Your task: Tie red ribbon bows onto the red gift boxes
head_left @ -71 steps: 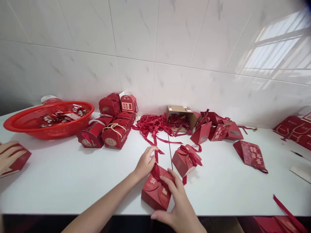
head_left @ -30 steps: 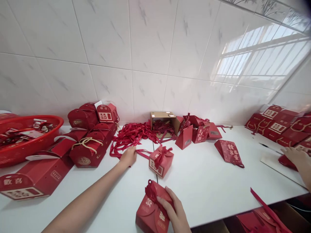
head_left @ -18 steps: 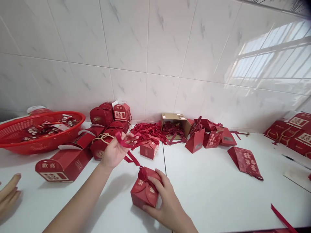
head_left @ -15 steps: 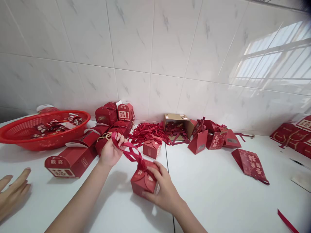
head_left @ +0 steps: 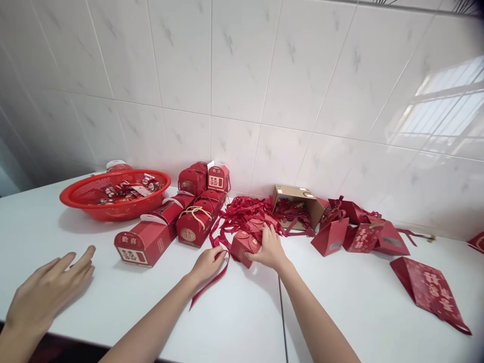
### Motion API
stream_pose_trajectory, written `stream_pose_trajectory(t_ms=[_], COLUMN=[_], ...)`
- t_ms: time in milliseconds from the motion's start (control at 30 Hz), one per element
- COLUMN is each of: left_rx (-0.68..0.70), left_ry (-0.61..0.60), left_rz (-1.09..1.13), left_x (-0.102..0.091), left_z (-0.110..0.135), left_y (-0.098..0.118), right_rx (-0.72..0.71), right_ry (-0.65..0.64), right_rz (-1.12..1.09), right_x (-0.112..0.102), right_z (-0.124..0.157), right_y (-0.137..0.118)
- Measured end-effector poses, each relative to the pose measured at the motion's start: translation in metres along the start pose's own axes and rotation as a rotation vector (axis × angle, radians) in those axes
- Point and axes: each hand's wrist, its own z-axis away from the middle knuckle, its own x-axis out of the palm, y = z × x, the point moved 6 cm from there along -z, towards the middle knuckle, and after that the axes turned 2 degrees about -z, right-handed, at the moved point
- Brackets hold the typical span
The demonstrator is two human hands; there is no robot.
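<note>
My left hand (head_left: 209, 263) is closed in a pinch on a narrow red ribbon (head_left: 209, 286), whose loose tail hangs toward the front of the table. My right hand (head_left: 269, 247) grips a small red gift box (head_left: 242, 246), thumb at its front and fingers behind its top. The box touches the tabletop, beside another red box (head_left: 259, 222) partly covered by ribbon. A tangled heap of red ribbons (head_left: 245, 207) lies just behind. At the left, another person's hand (head_left: 51, 290) hovers over the table with fingers spread.
A red plastic basket (head_left: 113, 214) of wrapped sweets stands left, near several red gift boxes (head_left: 149, 242). Behind is a cardboard box (head_left: 293, 191) with ribbons inside. Folded red packages (head_left: 361, 237) and a red pouch (head_left: 431, 287) lie right on the white table (head_left: 242, 322).
My right hand has moved the small red box back toward the ribbon heap. My left hand has lowered from its raised ribbon loops. The view has turned left.
</note>
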Motion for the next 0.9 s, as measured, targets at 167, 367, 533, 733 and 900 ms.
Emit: stream_pose_trajectory(t_ms=[167, 367, 533, 733, 900], left_rx=[0.028, 0.048, 0.122, 0.3, 0.536], left_ry=[-0.072, -0.091, -0.15, -0.233, -0.358], left_rz=[0.028, 0.034, 0.022, 0.017, 0.026], left_x=[0.016, 0.025, 0.023, 0.022, 0.028], left_z=[0.004, 0.004, 0.004, 0.007, 0.055], left_y=[-0.005, -0.006, -0.001, 0.019, 0.058], right_rx=[0.225, 0.4, 0.551, 0.152, 0.068], right_ry=[0.184, 0.408, 0.599, 0.584, 0.03], right_rz=[0.031, 0.081, 0.157, -0.019, -0.944], right_x=[-0.017, -0.044, -0.073, -0.044, 0.06], right_z=[0.047, 0.068, 0.072, 0.094, 0.132], right_y=[0.025, 0.067, 0.106, 0.059, -0.017])
